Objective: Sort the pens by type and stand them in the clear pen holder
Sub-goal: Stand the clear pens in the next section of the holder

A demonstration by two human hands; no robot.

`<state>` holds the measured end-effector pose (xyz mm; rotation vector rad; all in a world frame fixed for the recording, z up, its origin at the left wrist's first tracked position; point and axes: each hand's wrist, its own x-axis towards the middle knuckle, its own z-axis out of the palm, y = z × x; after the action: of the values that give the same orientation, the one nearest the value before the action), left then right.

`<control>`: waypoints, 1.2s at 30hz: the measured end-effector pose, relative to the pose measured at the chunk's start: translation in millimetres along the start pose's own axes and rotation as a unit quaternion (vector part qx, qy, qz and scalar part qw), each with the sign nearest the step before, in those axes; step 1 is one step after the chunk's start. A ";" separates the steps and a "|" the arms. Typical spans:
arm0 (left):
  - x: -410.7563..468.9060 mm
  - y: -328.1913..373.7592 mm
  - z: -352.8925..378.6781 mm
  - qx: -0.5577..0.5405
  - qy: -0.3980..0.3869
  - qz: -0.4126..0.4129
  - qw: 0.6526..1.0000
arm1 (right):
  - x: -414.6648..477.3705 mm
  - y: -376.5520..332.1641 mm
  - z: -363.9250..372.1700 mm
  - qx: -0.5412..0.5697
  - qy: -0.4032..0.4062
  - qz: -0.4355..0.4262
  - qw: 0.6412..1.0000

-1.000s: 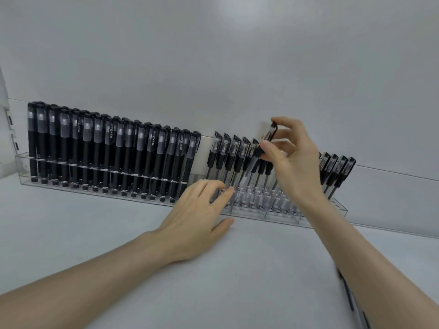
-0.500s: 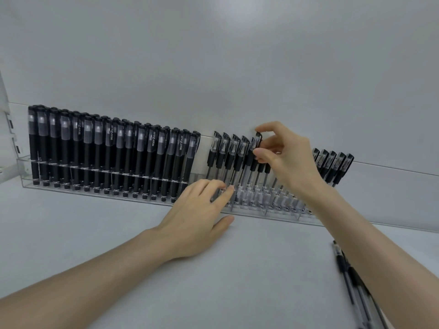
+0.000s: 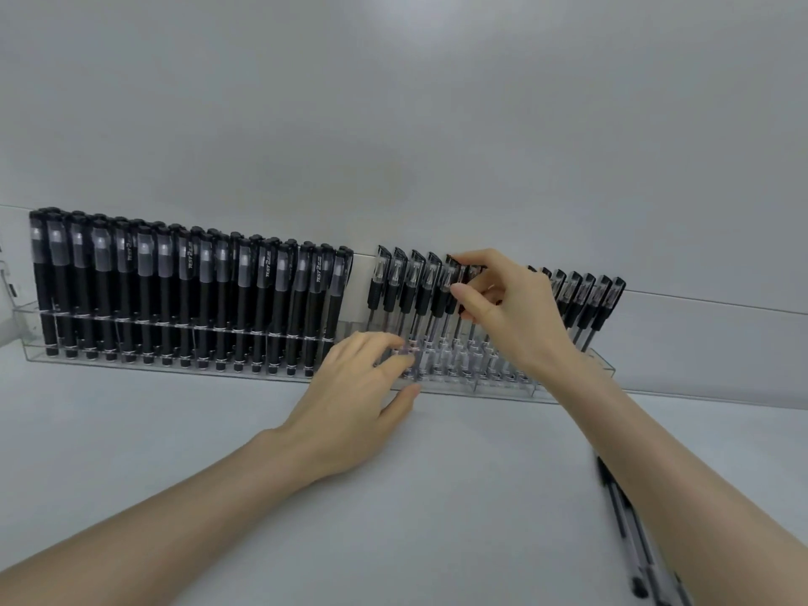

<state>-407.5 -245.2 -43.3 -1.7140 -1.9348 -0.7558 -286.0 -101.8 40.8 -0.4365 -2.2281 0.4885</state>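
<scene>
Head view: long clear pen holder sits on grey bench, against the far wall. The holder's left part is packed with thick black pens, upright, clear windows on their caps, several rows deep. There is a small gap, then thin pens with clear barrels and black caps stand leaning slightly right. More of the same type are at the holder's right end.

Right hand is raised over the middle of the thin-pen rows. Thumb and index finger pinch the cap of one thin pen that stands in the holder next to its neighbours; the other fingers are curled behind. I cannot tell whether its tip is fully seated.

Left hand is palm down on the bench, holding nothing. Its fingers are loosely straight and touch the holder's near wall just below the thin pens, with the thumb on the bench at the holder's base.

Loose thin pens lie on the bench near right, beside the right forearm, blurred.
</scene>
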 end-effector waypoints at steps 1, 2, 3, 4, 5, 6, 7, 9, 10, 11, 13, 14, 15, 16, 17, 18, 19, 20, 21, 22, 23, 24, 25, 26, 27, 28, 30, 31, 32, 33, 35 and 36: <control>0.3 2.9 -2.4 -0.020 0.005 0.001 1.000 | -4.4 0.5 -1.9 0.004 0.014 0.006 1.000; 1.0 6.6 -6.0 -0.035 0.007 0.003 0.999 | -9.2 1.4 -4.5 0.008 0.027 0.008 1.000; 2.1 11.4 -9.9 -0.047 0.003 0.005 0.999 | -14.8 3.4 -7.7 0.008 0.033 0.010 0.999; 2.6 17.1 -13.9 -0.056 -0.011 0.005 0.998 | -21.5 6.3 -11.5 0.004 0.030 0.010 0.999; 2.6 24.5 -18.2 -0.063 -0.030 0.001 0.998 | -29.3 9.6 -16.1 -0.003 0.021 0.008 1.000; 2.0 32.7 -21.4 -0.068 -0.052 -0.006 0.996 | -37.3 13.9 -21.4 -0.010 0.010 0.005 1.000; 1.4 41.6 -23.2 -0.068 -0.076 -0.014 0.995 | -45.3 18.8 -27.5 -0.013 0.000 0.005 1.000; 0.4 61.6 -22.3 -0.060 -0.117 -0.031 0.991 | -60.5 31.1 -41.2 -0.011 -0.020 0.012 1.000; 0.0 73.3 -20.2 -0.059 -0.135 -0.045 0.988 | -68.1 38.1 -47.9 -0.012 -0.031 0.019 0.999; -0.3 86.7 -17.0 -0.059 -0.149 -0.060 0.985 | -75.9 45.0 -54.9 -0.012 -0.044 0.025 0.999; -1.2 115.3 -7.9 -0.068 -0.160 -0.087 0.981 | -91.4 59.7 -68.9 -0.006 -0.070 0.033 0.997; -1.0 129.6 -2.7 -0.075 -0.162 -0.102 0.979 | -97.4 67.0 -75.7 -0.003 -0.084 0.038 0.996; -0.5 145.2 2.3 -0.080 -0.165 -0.117 0.976 | -103.6 74.2 -82.7 0.001 -0.102 0.045 0.994; -0.1 160.7 7.8 -0.084 -0.163 -0.132 0.974 | -109.3 81.5 -89.0 0.003 -0.121 0.049 0.991; 0.1 175.9 12.8 -0.089 -0.157 -0.148 0.972 | -114.3 88.1 -94.8 0.003 -0.141 0.049 0.989; 0.8 190.2 16.5 -0.094 -0.150 -0.166 0.970 | -118.0 94.6 -99.1 0.003 -0.158 0.048 0.986; 1.7 203.0 19.4 -0.094 -0.147 -0.184 0.967 | -121.2 100.0 -103.1 0.006 -0.174 0.048 0.984; 2.8 213.9 21.7 -0.088 -0.151 -0.200 0.964 | -124.2 104.5 -106.2 0.011 -0.188 0.052 0.981; 4.1 223.2 23.9 -0.074 -0.162 -0.212 0.961 | -127.5 108.0 -108.4 0.018 -0.201 0.058 0.978; 5.2 230.3 26.1 -0.061 -0.177 -0.223 0.957 | -130.3 111.1 -109.7 0.022 -0.210 0.058 0.976; 6.8 235.7 27.9 -0.053 -0.191 -0.233 0.952 | -132.6 113.8 -110.1 0.025 -0.215 0.051 0.975; 8.8 238.9 29.7 -0.053 -0.204 -0.247 0.946 | -134.3 115.9 -109.8 0.029 -0.215 0.041 0.975; 11.4 240.2 30.5 -0.063 -0.215 -0.264 0.938 | -135.5 116.8 -109.2 0.037 -0.210 0.033 0.976; 15.0 240.3 30.5 -0.073 -0.222 -0.282 0.931 | -136.0 117.2 -108.8 0.044 -0.205 0.029 0.977; 18.8 239.5 30.0 -0.074 -0.228 -0.295 0.925 | -136.5 117.7 -108.3 0.050 -0.200 0.026 0.978; 23.2 237.7 28.8 -0.066 -0.237 -0.302 0.921 | -136.7 118.3 -107.7 0.054 -0.195 0.026 0.979; 31.6 233.2 26.1 -0.062 -0.260 -0.310 0.912 | -137.1 118.6 -107.2 0.070 -0.185 0.038 0.979; 35.3 231.5 24.8 -0.067 -0.274 -0.312 0.907 | -137.2 118.7 -107.1 0.081 -0.182 0.048 0.979; 38.6 229.9 24.2 -0.072 -0.286 -0.312 0.903 | -137.5 118.3 -107.2 0.093 -0.179 0.058 0.978; 41.1 227.9 24.3 -0.077 -0.295 -0.314 0.899 | -137.5 118.0 -106.9 0.109 -0.175 0.071 0.976; 44.0 225.3 25.3 -0.087 -0.301 -0.318 0.895 | -138.1 116.3 -106.7 0.151 -0.169 0.093 0.970; 44.0 224.4 25.1 -0.090 -0.299 -0.318 0.895 | -138.0 114.4 -106.3 0.171 -0.166 0.101 0.966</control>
<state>-190.2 -177.8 -9.4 -1.5186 -3.0234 -0.6748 -101.3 -44.3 -36.6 -0.4224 -2.3587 1.1045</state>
